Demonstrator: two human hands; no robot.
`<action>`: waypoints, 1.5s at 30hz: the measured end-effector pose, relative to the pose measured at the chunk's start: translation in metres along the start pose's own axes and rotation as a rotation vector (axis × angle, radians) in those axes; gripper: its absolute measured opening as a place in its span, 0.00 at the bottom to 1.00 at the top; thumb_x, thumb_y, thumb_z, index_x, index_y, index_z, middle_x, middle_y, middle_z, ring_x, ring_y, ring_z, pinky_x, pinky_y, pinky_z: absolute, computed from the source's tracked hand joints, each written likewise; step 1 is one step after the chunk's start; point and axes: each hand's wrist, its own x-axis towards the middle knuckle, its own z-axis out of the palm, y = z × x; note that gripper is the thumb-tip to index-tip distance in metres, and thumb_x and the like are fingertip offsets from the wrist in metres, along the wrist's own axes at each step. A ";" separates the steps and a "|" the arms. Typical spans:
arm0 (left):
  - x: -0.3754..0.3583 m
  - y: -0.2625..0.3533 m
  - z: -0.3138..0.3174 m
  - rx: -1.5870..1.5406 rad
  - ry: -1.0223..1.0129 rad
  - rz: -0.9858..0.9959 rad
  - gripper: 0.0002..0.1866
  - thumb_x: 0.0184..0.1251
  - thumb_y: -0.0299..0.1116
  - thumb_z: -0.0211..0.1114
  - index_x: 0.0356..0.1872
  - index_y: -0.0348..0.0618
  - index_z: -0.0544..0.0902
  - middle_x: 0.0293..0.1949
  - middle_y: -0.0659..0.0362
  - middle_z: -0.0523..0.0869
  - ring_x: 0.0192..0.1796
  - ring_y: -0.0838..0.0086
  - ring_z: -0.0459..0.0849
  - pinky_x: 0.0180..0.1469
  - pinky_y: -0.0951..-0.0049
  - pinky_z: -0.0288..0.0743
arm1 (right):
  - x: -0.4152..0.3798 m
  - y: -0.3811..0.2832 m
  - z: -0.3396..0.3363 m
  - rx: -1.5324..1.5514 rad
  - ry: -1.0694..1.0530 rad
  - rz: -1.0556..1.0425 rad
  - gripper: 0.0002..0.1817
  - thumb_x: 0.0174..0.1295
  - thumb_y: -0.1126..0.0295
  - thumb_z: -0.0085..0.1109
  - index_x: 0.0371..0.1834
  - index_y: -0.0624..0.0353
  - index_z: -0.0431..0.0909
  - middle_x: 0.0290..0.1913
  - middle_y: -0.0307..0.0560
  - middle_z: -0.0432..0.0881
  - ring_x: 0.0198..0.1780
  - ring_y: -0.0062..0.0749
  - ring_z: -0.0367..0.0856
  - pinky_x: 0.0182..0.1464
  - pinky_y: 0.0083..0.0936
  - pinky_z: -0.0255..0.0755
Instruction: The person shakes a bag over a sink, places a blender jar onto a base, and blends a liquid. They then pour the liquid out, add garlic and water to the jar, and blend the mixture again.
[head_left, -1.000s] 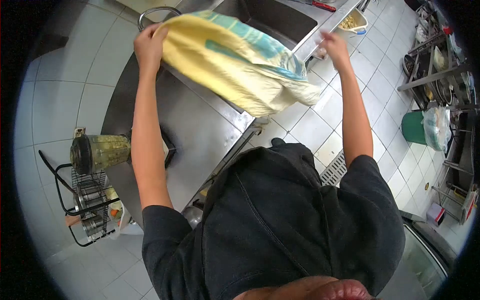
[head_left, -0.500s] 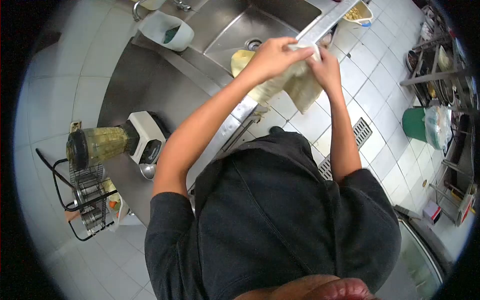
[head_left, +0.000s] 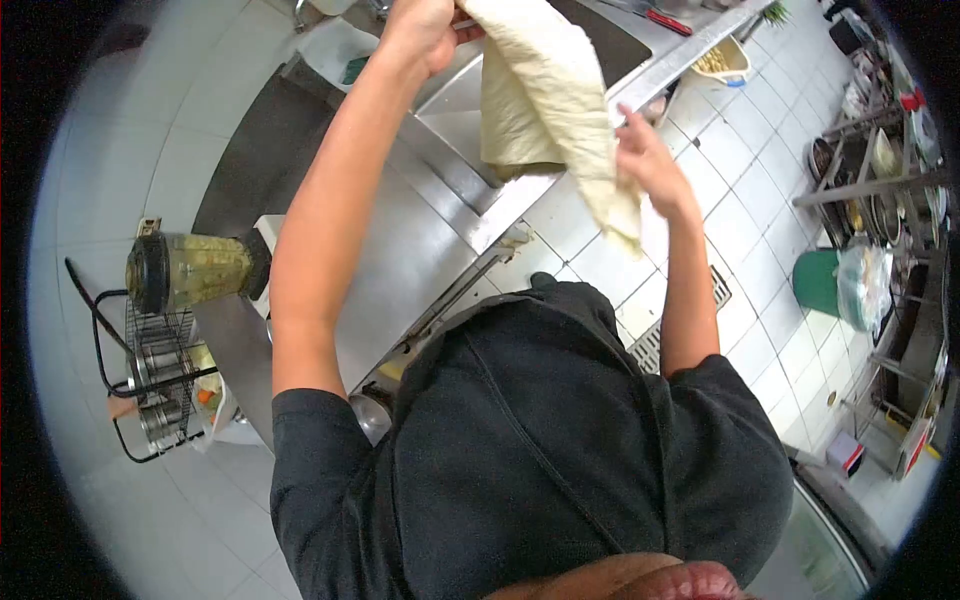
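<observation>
Step in hand, as judged: shaking out or unfolding a cloth bag [head_left: 550, 100] above the sink [head_left: 450, 95]. The left hand [head_left: 420, 30] was raised at the top of the view, closed on the bag's upper edge. The right hand [head_left: 650, 165] sat lower, by the bag's hanging edge, fingers partly spread; whether it gripped the fabric could not be told. Hands well apart. The bag hung draped between them over the sink's front rim and the steel counter [head_left: 400, 260]. Fabric pale cream, soft, folded over itself, limp; lower corner trailing past the counter edge above the tiled floor [head_left: 740, 200]. Next move likely calls for a firm right-hand hold on the lower edge. A blender [head_left: 190, 272] stood on the counter, well to the left.
</observation>
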 end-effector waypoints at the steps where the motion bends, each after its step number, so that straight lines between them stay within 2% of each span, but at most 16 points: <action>1: 0.001 0.004 -0.006 -0.032 0.047 -0.026 0.12 0.73 0.34 0.51 0.46 0.39 0.80 0.41 0.54 0.86 0.45 0.67 0.85 0.50 0.62 0.78 | -0.001 0.003 0.023 -0.236 0.069 -0.042 0.44 0.55 0.64 0.68 0.75 0.59 0.58 0.63 0.69 0.72 0.61 0.47 0.76 0.60 0.36 0.71; 7: -0.005 0.017 -0.044 -0.426 0.025 -0.081 0.16 0.75 0.33 0.45 0.49 0.31 0.76 0.48 0.46 0.84 0.52 0.57 0.83 0.62 0.58 0.74 | 0.076 0.041 0.034 -0.766 0.374 -0.065 0.14 0.56 0.68 0.59 0.45 0.54 0.86 0.35 0.59 0.85 0.42 0.54 0.85 0.48 0.41 0.76; 9: -0.003 0.013 -0.066 -0.470 -0.041 -0.046 0.18 0.76 0.34 0.45 0.52 0.29 0.75 0.49 0.45 0.84 0.53 0.57 0.82 0.62 0.59 0.74 | 0.102 -0.002 0.001 -0.652 0.632 -0.194 0.14 0.58 0.71 0.55 0.44 0.62 0.85 0.38 0.62 0.85 0.42 0.52 0.85 0.45 0.40 0.76; 10: -0.010 0.011 -0.070 -0.448 -0.036 0.005 0.18 0.76 0.34 0.44 0.53 0.28 0.74 0.49 0.45 0.84 0.53 0.57 0.82 0.62 0.59 0.74 | 0.126 -0.006 -0.031 -0.485 0.623 -0.272 0.16 0.65 0.65 0.55 0.49 0.61 0.84 0.42 0.59 0.86 0.43 0.42 0.85 0.48 0.31 0.74; 12: -0.028 0.010 -0.070 -0.401 -0.039 0.107 0.19 0.76 0.33 0.43 0.55 0.26 0.73 0.50 0.45 0.84 0.53 0.58 0.82 0.63 0.60 0.74 | 0.125 -0.071 -0.057 -0.446 0.666 -0.491 0.14 0.62 0.73 0.55 0.48 0.64 0.84 0.42 0.48 0.87 0.44 0.27 0.82 0.50 0.23 0.73; 14: -0.067 0.001 -0.046 -0.398 0.040 0.145 0.17 0.75 0.35 0.52 0.55 0.32 0.75 0.50 0.50 0.84 0.51 0.65 0.83 0.56 0.65 0.78 | 0.134 -0.096 -0.084 -0.378 0.618 -0.605 0.12 0.60 0.81 0.52 0.44 0.63 0.83 0.35 0.45 0.85 0.36 0.21 0.81 0.39 0.20 0.74; 17: -0.125 -0.056 -0.015 -0.366 0.097 0.158 0.08 0.76 0.30 0.51 0.46 0.37 0.76 0.45 0.54 0.83 0.47 0.71 0.83 0.54 0.68 0.78 | 0.100 -0.101 -0.099 -0.320 0.477 -0.444 0.13 0.60 0.74 0.54 0.45 0.62 0.84 0.36 0.47 0.85 0.37 0.22 0.80 0.41 0.20 0.73; 20: -0.172 -0.177 -0.010 0.270 -0.080 -0.323 0.13 0.69 0.30 0.58 0.52 0.38 0.74 0.46 0.54 0.82 0.49 0.66 0.82 0.54 0.67 0.78 | 0.053 -0.031 -0.137 -0.826 0.421 -0.096 0.15 0.63 0.69 0.57 0.51 0.59 0.85 0.37 0.47 0.87 0.35 0.20 0.78 0.41 0.20 0.73; 21: -0.180 -0.218 -0.024 0.559 -0.274 -0.339 0.17 0.66 0.30 0.60 0.55 0.38 0.75 0.48 0.52 0.82 0.51 0.63 0.81 0.56 0.65 0.76 | 0.046 0.015 -0.159 -0.912 0.331 0.108 0.17 0.59 0.70 0.58 0.51 0.56 0.84 0.37 0.49 0.88 0.36 0.29 0.83 0.41 0.26 0.76; 22: -0.187 -0.241 -0.032 0.844 -0.467 -0.356 0.21 0.63 0.30 0.63 0.57 0.38 0.75 0.49 0.50 0.82 0.52 0.61 0.81 0.58 0.62 0.75 | 0.043 0.093 -0.202 -1.339 0.192 0.042 0.20 0.53 0.72 0.57 0.51 0.54 0.85 0.39 0.54 0.88 0.40 0.43 0.87 0.45 0.33 0.78; 25: -0.180 -0.207 0.001 1.065 -0.229 0.023 0.25 0.58 0.30 0.67 0.60 0.41 0.77 0.58 0.46 0.78 0.60 0.55 0.76 0.63 0.60 0.69 | 0.001 0.092 -0.147 -1.186 0.139 0.462 0.26 0.44 0.73 0.64 0.52 0.56 0.84 0.53 0.62 0.82 0.57 0.51 0.81 0.59 0.34 0.74; 28: -0.157 -0.209 0.025 1.101 -0.206 0.328 0.27 0.55 0.32 0.70 0.59 0.45 0.79 0.64 0.45 0.72 0.68 0.50 0.67 0.68 0.56 0.63 | 0.004 0.115 -0.108 -0.884 0.245 0.036 0.31 0.46 0.70 0.69 0.60 0.58 0.78 0.56 0.62 0.81 0.55 0.51 0.82 0.57 0.34 0.75; 30: -0.152 -0.225 0.031 1.188 -0.315 0.283 0.26 0.56 0.34 0.70 0.59 0.46 0.79 0.65 0.46 0.70 0.69 0.50 0.64 0.68 0.53 0.61 | 0.005 0.086 -0.062 -0.819 0.231 0.187 0.29 0.50 0.68 0.68 0.59 0.57 0.78 0.53 0.61 0.83 0.55 0.49 0.82 0.56 0.35 0.75; 33: -0.156 -0.229 0.030 1.088 -0.344 0.257 0.26 0.58 0.36 0.70 0.59 0.46 0.79 0.67 0.44 0.69 0.70 0.48 0.63 0.69 0.48 0.58 | 0.005 0.087 -0.048 -0.808 0.192 -0.022 0.26 0.54 0.69 0.64 0.59 0.60 0.78 0.46 0.62 0.85 0.41 0.45 0.86 0.46 0.36 0.78; 37: -0.188 -0.200 -0.005 0.856 -0.156 0.149 0.12 0.67 0.39 0.63 0.40 0.42 0.87 0.59 0.46 0.75 0.65 0.51 0.69 0.67 0.56 0.64 | 0.027 0.085 -0.043 -0.770 0.247 -0.224 0.14 0.61 0.72 0.59 0.48 0.67 0.83 0.32 0.50 0.86 0.32 0.28 0.81 0.39 0.26 0.75; 45: -0.312 -0.174 -0.124 0.636 0.582 0.164 0.11 0.63 0.34 0.68 0.39 0.37 0.85 0.40 0.54 0.85 0.42 0.66 0.84 0.44 0.68 0.77 | 0.107 -0.016 0.118 -0.382 -0.027 -0.298 0.16 0.69 0.64 0.59 0.43 0.70 0.83 0.31 0.43 0.85 0.34 0.22 0.79 0.40 0.22 0.73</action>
